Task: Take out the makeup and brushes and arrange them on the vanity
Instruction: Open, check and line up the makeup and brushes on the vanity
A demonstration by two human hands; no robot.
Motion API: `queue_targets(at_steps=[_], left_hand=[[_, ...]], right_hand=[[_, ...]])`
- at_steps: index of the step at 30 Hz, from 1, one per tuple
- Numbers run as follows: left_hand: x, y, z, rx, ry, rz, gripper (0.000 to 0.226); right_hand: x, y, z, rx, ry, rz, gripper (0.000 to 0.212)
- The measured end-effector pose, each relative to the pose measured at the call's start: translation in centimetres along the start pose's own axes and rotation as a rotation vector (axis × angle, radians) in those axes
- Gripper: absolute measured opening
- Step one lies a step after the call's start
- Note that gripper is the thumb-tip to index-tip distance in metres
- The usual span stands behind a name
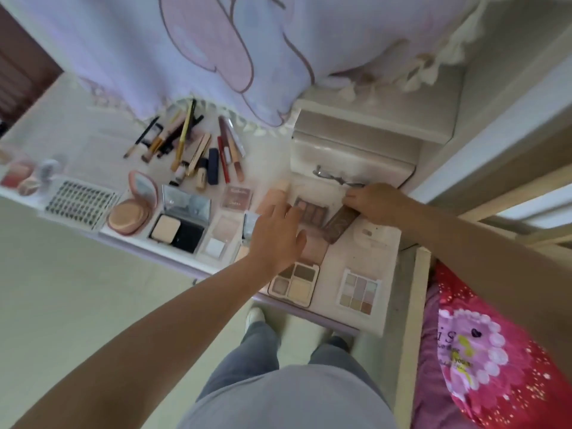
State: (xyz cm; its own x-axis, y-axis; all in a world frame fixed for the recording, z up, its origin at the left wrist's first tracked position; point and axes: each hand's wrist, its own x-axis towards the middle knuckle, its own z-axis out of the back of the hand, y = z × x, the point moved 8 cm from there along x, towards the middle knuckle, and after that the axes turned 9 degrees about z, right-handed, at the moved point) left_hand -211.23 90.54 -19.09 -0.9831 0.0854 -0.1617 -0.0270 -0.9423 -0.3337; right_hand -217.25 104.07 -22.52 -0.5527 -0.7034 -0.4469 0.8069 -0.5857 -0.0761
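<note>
Makeup lies spread over the white vanity [376, 317]. My left hand [277, 235] hovers with spread, straight fingers over a small brown eyeshadow palette [311, 213] and a pink compact [314, 249]. My right hand [376, 202] grips the top end of a brown palette [337, 226] that lies slanted beside it. Brushes, pencils and lip sticks [188, 144] lie in a loose pile at the back. A round pink open compact [133, 210], a black open powder case [179, 224] and two more eyeshadow palettes [295, 281] [360, 289] sit along the front.
A lavender curtain [201, 51] hangs over the back of the vanity. A metal eyelash curler [335, 178] lies behind my right hand. A tray of false lashes [80, 204] sits at the left. A red and pink blanket [495, 351] lies at the right.
</note>
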Motion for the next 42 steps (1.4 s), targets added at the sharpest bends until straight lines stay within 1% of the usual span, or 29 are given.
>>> queue_targets(at_steps=[2, 6, 9, 11, 13, 16, 17, 18, 20, 22, 24, 26, 28, 30, 32, 34, 36, 38, 42], left_hand=[[1.0, -0.3, 0.4, 0.011, 0.021, -0.049, 0.038], [2.1, -0.2, -0.7, 0.082, 0.146, -0.104, 0.043], [2.0, -0.3, -1.4, 0.113, 0.169, -0.161, 0.047], [2.1, -0.4, -1.3, 0.085, 0.159, -0.179, 0.045], [2.4, -0.6, -1.3, 0.04, 0.166, -0.193, 0.046], [2.8, -2.3, -0.8, -0.007, 0.202, -0.279, 0.058], [2.9, -3.3, -0.4, -0.025, 0.198, -0.319, 0.063], [2.9, -4.3, 0.3, -0.05, 0.183, -0.361, 0.066], [3.0, -6.2, 2.5, -0.106, 0.12, -0.457, 0.06], [3.0, -7.4, 5.1, -0.142, 0.033, -0.548, 0.05], [2.8, -7.8, 7.8, -0.204, -0.014, -0.604, 0.053], [2.5, -8.5, 10.1, -0.229, 0.014, -0.649, 0.059], [2.3, -8.7, 12.0, -0.183, 0.057, -0.655, 0.058], [2.0, -8.7, 14.6, -0.095, -0.008, -0.694, 0.057], [1.0, -8.6, 17.7, 0.03, -0.17, -0.787, 0.057], [-0.7, -8.9, 20.0, 0.192, -0.31, -0.916, 0.054], [-1.8, -8.8, 21.6, 0.245, -0.416, -0.996, 0.051], [-2.0, -8.5, 22.9, 0.244, -0.439, -1.036, 0.05], [-1.7, -8.4, 24.7, 0.273, -0.457, -0.972, 0.048]], right_hand=[[-0.5, -0.1, -0.4, 0.051, 0.009, -0.077, 0.027], [-1.3, -0.7, -0.2, 0.087, 0.005, -0.299, 0.027], [-1.8, -0.3, 0.9, 0.001, -0.009, -0.321, 0.026], [-3.0, 0.6, 2.5, -0.182, -0.044, -0.299, 0.021], [-4.6, 1.2, 4.1, -0.322, -0.036, -0.317, 0.024], [-6.7, 2.1, 7.0, -0.28, -0.123, -0.339, 0.036], [-7.1, 2.1, 7.7, -0.217, -0.137, -0.346, 0.039], [-7.6, 1.9, 8.1, -0.135, -0.131, -0.373, 0.041], [-9.0, 1.6, 10.0, 0.048, -0.199, -0.409, 0.042], [-10.7, 1.7, 12.9, 0.224, -0.347, -0.445, 0.043], [-12.6, 1.7, 15.7, 0.346, -0.501, -0.486, 0.04], [-13.7, 2.3, 18.0, 0.428, -0.618, -0.491, 0.035], [-14.2, 2.9, 19.9, 0.467, -0.68, -0.473, 0.034], [-14.3, 3.5, 21.2, 0.462, -0.678, -0.456, 0.038], [-14.0, 3.6, 21.5, 0.437, -0.604, -0.465, 0.041], [-13.7, 3.8, 21.7, 0.404, -0.541, -0.493, 0.035], [-13.8, 3.9, 22.3, 0.384, -0.54, -0.505, 0.031], [-13.9, 4.1, 23.5, 0.346, -0.564, -0.469, 0.031], [-13.6, 4.5, 26.3, 0.278, -0.639, -0.384, 0.033]])
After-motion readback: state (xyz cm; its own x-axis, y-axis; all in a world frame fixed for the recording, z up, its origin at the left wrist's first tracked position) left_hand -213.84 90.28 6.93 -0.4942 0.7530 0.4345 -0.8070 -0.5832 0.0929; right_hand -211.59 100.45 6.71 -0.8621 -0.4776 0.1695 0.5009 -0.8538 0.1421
